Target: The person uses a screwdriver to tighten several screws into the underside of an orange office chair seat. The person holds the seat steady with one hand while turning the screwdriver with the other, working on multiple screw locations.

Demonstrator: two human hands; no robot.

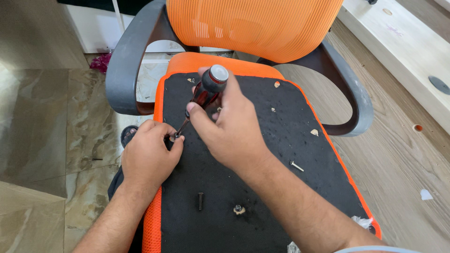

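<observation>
An orange mesh office chair lies tipped over, so the black fabric underside of its seat [262,154] faces up. My right hand [229,126] grips a screwdriver [206,91] with a dark red handle and a silver cap. The shaft slants down to the left. Its tip meets a small screw at the seat's left edge. My left hand [150,154] pinches around that tip and screw, resting on the orange rim.
Loose on the black underside lie a dark bolt [200,201], a silver screw [296,166] and a nut [239,209]. Grey armrests [123,70] curve out on both sides. A pale wooden board [403,51] lies at the right, on wood flooring; marble tiles are at the left.
</observation>
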